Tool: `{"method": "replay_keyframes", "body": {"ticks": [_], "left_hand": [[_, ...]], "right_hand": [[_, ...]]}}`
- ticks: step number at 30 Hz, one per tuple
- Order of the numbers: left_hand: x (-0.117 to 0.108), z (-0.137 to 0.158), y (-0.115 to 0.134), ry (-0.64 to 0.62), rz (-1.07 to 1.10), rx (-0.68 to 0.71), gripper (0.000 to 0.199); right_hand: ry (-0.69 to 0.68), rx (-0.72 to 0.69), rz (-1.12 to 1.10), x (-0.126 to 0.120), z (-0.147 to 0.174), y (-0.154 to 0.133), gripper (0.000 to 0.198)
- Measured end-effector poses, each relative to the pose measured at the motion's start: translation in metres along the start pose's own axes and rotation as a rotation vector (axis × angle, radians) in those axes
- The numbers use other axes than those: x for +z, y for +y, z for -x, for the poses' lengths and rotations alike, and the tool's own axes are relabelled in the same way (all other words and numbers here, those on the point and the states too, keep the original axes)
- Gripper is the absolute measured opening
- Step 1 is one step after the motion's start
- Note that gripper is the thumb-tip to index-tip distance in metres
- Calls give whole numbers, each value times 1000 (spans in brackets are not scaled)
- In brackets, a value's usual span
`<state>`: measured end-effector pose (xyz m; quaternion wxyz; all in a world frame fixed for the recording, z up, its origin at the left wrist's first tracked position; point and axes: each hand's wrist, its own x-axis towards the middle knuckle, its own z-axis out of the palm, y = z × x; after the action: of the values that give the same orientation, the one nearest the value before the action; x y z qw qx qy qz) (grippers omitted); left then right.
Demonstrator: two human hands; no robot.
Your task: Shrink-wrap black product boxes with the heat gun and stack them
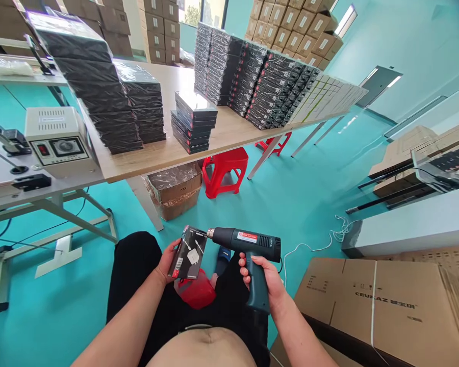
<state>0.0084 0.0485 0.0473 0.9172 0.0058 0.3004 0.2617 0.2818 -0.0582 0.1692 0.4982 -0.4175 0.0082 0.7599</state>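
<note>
My left hand [167, 261] grips a small black retail box [189, 252] by its left side; a white charger and cables are printed on the face turned to me. My right hand [266, 278] is wrapped round the handle of a dark green heat gun [255, 243]. The gun lies level and points left, its metal nozzle close to the box's upper right edge. Whether nozzle and box touch, I cannot tell. Beyond them on the wooden table stands a short stack of similar black boxes [193, 122], with a taller stack of film-wrapped black packs [99, 92] to its left.
Long rows of wrapped boxes [252, 76] fill the table's far part. Below are a red stool [225, 171] and a carton of clear film [178, 191]. A beige control unit [57, 137] sits at left. Large cartons [386, 306] stand close at right, near a white cord [309, 247].
</note>
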Motion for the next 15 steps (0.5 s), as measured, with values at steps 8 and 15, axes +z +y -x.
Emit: {"method": "replay_keyframes", "body": {"ticks": [8,15], "left_hand": [[3,3,-3,38,-5,-1,43],[5,1,-4,41,-21,-20,43]], "right_hand": [[-7,11,78,19,-6,-1,28],[-82,-48,403,44,1,1,28]]}}
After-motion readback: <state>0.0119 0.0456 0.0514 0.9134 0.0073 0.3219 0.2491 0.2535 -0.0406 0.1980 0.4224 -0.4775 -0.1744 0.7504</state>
